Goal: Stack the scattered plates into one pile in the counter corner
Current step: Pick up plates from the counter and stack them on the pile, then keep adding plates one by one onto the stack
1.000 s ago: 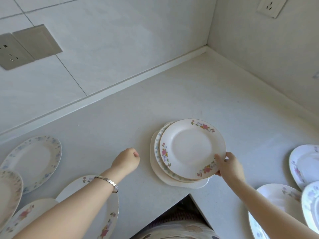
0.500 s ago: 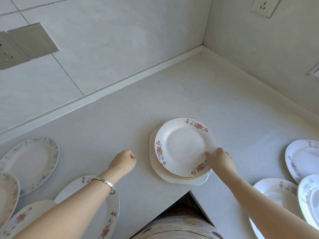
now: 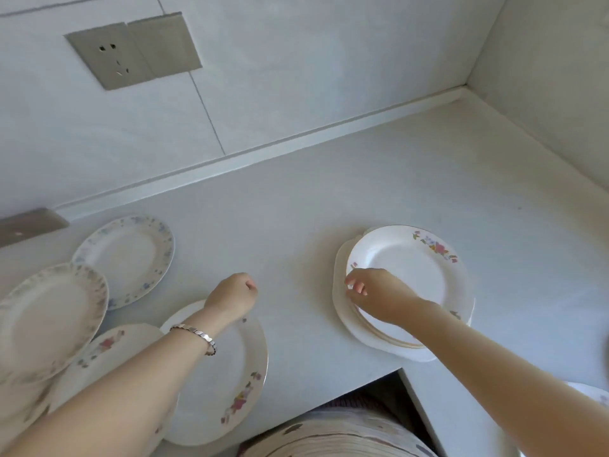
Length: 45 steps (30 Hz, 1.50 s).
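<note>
Pile of plates (image 3: 389,339) on the table (image 3: 296,209) close to its near edge, well apart from the wall corner (image 3: 464,92), topped by a white plate (image 3: 418,268) with pink flowers on its rim. Right hand (image 3: 375,295) above the pile's left rim, fingers loosely bent and gripping nothing; left hand (image 3: 230,293) curled into an empty fist just past the far rim of a flowered plate (image 3: 227,384). Further left, a blue-speckled plate (image 3: 128,258) flat at the back of the table and a pale plate (image 3: 49,311) just beside it, nearer.
</note>
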Motion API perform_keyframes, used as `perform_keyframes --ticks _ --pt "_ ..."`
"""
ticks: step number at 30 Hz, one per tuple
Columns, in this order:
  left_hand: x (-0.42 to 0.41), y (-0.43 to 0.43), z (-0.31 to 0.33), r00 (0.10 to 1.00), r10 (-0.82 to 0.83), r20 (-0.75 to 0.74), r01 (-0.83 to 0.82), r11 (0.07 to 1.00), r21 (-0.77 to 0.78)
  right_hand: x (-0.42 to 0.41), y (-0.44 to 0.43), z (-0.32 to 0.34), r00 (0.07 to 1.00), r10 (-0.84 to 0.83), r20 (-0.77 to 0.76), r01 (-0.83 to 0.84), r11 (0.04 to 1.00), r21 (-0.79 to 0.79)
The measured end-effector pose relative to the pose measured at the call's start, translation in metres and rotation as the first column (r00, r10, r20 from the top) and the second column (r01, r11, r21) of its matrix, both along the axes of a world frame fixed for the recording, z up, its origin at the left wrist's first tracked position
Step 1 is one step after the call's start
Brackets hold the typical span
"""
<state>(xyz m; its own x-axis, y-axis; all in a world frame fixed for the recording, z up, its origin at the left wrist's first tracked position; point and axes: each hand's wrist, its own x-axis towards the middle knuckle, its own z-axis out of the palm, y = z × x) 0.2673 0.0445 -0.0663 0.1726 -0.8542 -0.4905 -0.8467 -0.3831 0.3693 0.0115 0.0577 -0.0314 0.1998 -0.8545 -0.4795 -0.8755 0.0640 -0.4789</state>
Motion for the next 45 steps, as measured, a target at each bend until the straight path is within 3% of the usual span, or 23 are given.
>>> perform_keyframes --ticks 4,7,11,16,19,23,33,40,45 --pt "0.060 0.019 0.007 0.990 0.138 0.023 -0.137 0.989 -0.052 0.067 -0.019 -0.002 0.977 0.211 -0.036 -0.210 0.977 0.034" --pt "0.109 0.041 0.008 0.985 0.146 0.094 -0.142 0.989 -0.046 0.111 -0.026 -0.008 0.953 0.297 -0.053 -0.296 0.955 0.039" --pt "0.161 0.062 -0.006 0.990 -0.094 0.106 0.088 0.994 0.063 0.147 -0.023 -0.015 0.944 0.325 -0.047 -0.322 0.944 0.066" --pt "0.190 0.056 -0.024 0.869 -0.435 0.235 0.409 0.900 0.151 0.164 -0.016 -0.024 0.944 0.321 -0.074 -0.313 0.944 0.108" --pt "0.196 0.040 -0.032 0.837 -0.514 0.187 0.479 0.854 0.203 0.164 -0.013 -0.027 0.955 0.280 -0.095 -0.268 0.955 0.126" --pt "0.202 0.027 -0.039 0.922 -0.387 -0.008 0.374 0.886 0.274 0.161 -0.009 -0.032 0.969 0.219 -0.110 -0.203 0.969 0.140" --pt "0.212 0.037 -0.027 0.920 -0.388 -0.062 0.391 0.895 0.214 0.150 -0.002 -0.042 0.985 0.139 -0.098 -0.123 0.980 0.155" --pt "0.184 0.037 -0.005 0.972 -0.192 -0.135 0.187 0.981 -0.049 0.120 -0.006 -0.031 0.994 0.083 -0.072 -0.077 0.994 0.083" --pt "0.144 0.012 0.014 0.977 0.012 -0.211 -0.075 0.953 -0.293 0.068 -0.015 -0.014 0.993 -0.074 -0.088 0.071 0.997 -0.036"
